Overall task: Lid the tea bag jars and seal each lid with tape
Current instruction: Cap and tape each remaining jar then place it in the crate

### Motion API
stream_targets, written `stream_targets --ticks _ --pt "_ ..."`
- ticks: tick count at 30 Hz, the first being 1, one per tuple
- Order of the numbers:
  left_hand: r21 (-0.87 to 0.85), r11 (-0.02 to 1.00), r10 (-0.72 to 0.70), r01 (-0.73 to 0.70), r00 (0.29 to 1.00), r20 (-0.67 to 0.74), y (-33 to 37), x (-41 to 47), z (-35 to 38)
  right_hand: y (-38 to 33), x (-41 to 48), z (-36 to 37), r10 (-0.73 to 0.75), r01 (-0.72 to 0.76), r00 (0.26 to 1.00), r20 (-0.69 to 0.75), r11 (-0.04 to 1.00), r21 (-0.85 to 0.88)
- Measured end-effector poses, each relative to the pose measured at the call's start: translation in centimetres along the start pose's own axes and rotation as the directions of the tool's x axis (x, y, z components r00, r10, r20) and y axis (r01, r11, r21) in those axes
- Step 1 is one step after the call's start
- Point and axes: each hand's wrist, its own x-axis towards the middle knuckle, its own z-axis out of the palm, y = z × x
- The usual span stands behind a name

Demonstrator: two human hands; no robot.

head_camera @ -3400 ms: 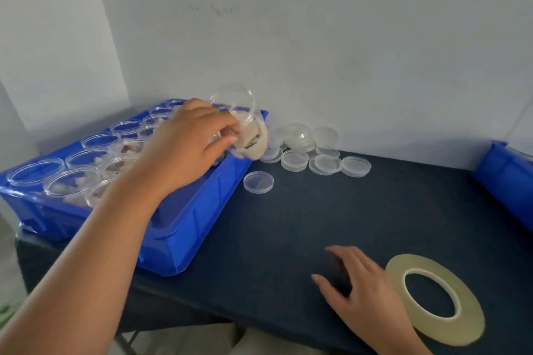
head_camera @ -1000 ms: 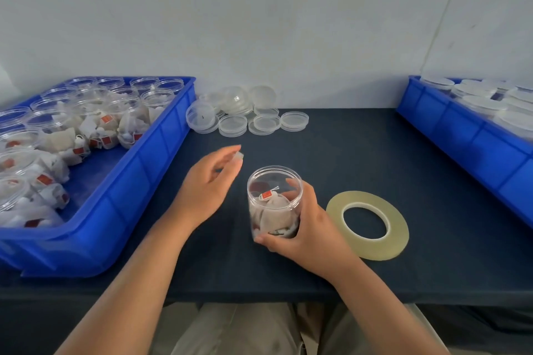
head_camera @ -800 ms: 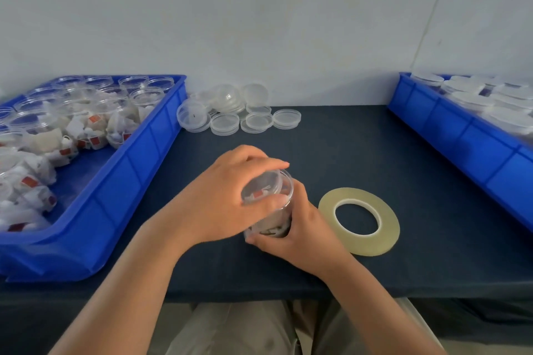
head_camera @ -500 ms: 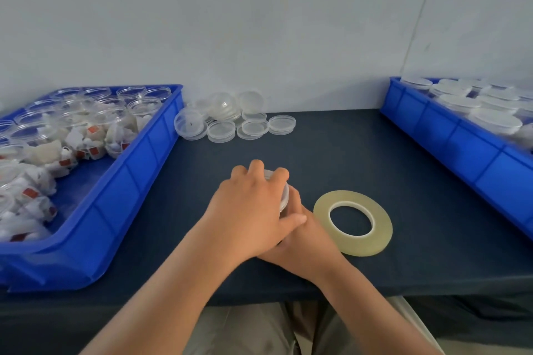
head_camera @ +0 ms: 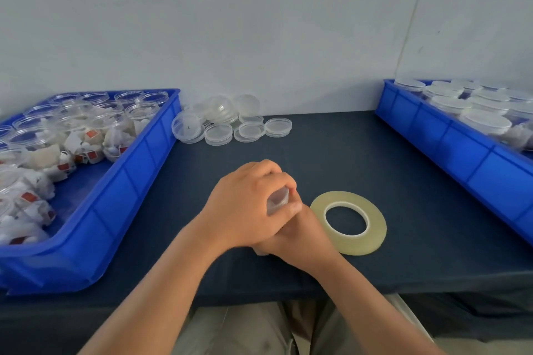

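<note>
Gripping the clear lid [head_camera: 279,196] from above with the left hand [head_camera: 245,207], fingers curled down round its rim. Holding the jar [head_camera: 271,209] from the right side with the right hand [head_camera: 302,235], wrapped round it and partly tucked under the left one. Hiding almost all of the jar, with only a small bit of clear plastic peeking out between the fingers. Cannot tell whether the lid sits fully on. Standing near the front middle of the dark blue tabletop [head_camera: 375,164].

Lying flat just beside the right hand, a big pale yellow tape roll [head_camera: 376,228], very close to it or just touching.

Heaped further back by the wall, lots of loose clear lids [head_camera: 219,134], some flat and some leaning.

Sitting on the left, a blue tray [head_camera: 138,158] packed with open jars [head_camera: 141,111] of white tea bags with little red tags.

Sitting on the right, another blue tray [head_camera: 450,135] with closed jars [head_camera: 484,123], their lids on.
</note>
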Motion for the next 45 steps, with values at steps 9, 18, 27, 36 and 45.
stream_targets --ticks 9,18,27,36,45 --pt "-0.350 0.937 0.081 -0.018 0.983 0.165 -2.5 0.8 -2.1 -0.3 -0.1 -0.9 0.065 -0.073 0.996 0.056 0.987 0.143" --pt "-0.025 0.962 -0.272 0.271 0.961 -0.042 3.0 -1.4 -0.9 -1.1 -0.7 -0.4 -0.181 0.181 0.983 -0.025 0.983 -0.020" --pt "-0.024 0.996 0.079 -0.085 0.982 -0.171 3.2 -1.2 -0.6 -0.9 -1.1 -1.5 -0.141 0.139 0.989 0.041 0.990 0.037" --pt "-0.456 0.884 -0.149 0.098 0.986 -0.077 -3.1 -3.0 -2.8 -0.2 -0.7 -1.4 0.006 0.009 0.999 -0.044 0.947 0.320" --pt "-0.115 0.889 -0.459 0.444 0.857 -0.235 5.1 -1.6 1.2 -1.5 -1.2 -1.1 -0.114 0.113 0.993 -0.026 0.993 -0.023"
